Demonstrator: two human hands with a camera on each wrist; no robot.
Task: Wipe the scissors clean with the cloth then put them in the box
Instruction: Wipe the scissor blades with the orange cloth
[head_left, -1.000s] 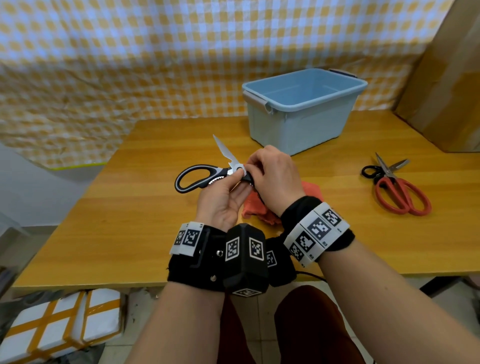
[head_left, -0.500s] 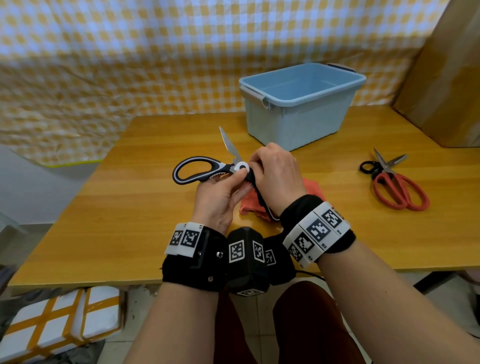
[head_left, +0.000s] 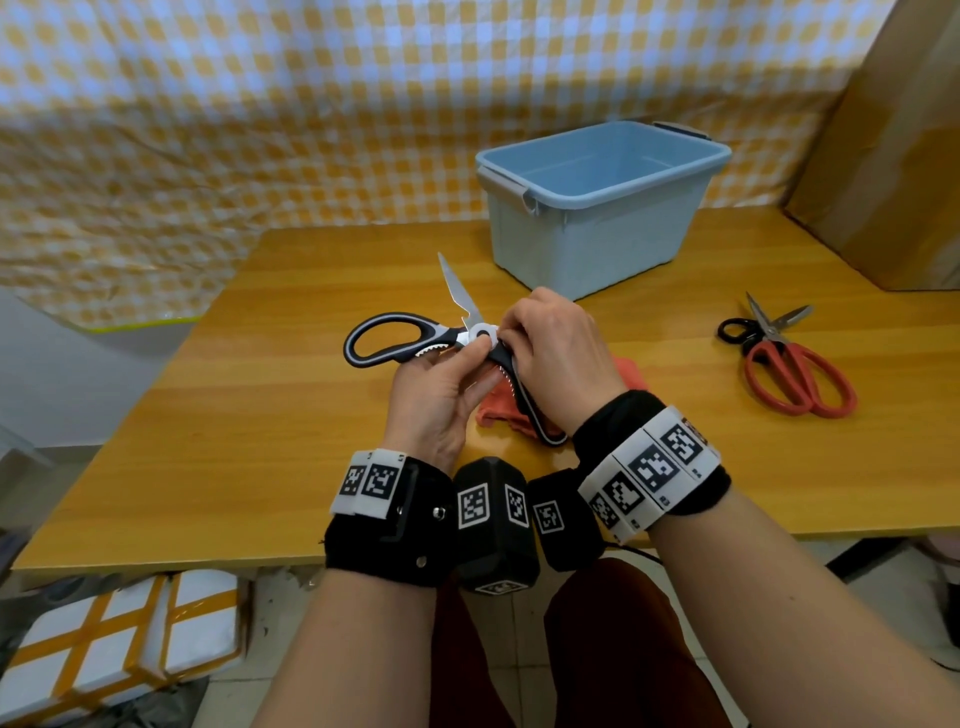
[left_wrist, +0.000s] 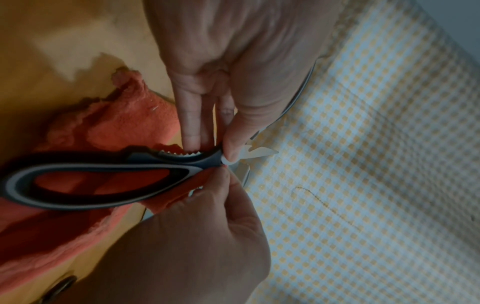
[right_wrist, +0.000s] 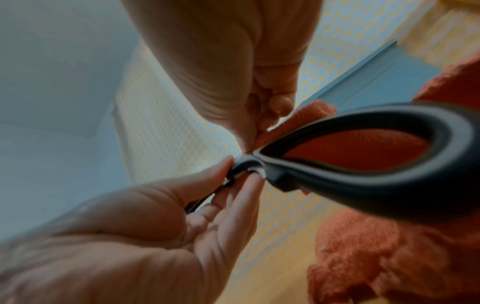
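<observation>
- The black-and-grey kitchen scissors (head_left: 395, 340) are held above the wooden table (head_left: 260, 415), in front of the person, splayed wide open: one loop handle points left, the other (left_wrist: 98, 181) angles down toward the right wrist, and one bare blade (head_left: 457, 296) sticks up and away.
- The left hand (head_left: 436, 400) pinches the scissors at the pivot, thumb on the round white pivot cap and fingertips (left_wrist: 192, 139) against the toothed inner edge of the handle.
- The right hand (head_left: 556, 353) has its fingers curled over the scissors just right of the pivot; the second blade is hidden under it. In the right wrist view its fingers (right_wrist: 278, 102) press the orange cloth (head_left: 498, 410) against the metal near the pivot.
- The rest of the cloth hangs below the hands and lies bunched on the table beneath them.
- The light blue plastic box (head_left: 597, 208) stands open-topped at the back of the table, beyond the hands and apart from them.
- A second pair of scissors (head_left: 789, 364), red-handled, lies flat on the table to the right, well apart from the hands, blades slightly parted; a black looped thing lies by its blades, which I cannot identify.
- A yellow-and-white checked sheet (head_left: 260, 130) hangs behind the table, and a brown cardboard panel (head_left: 893, 156) leans at the right.
</observation>
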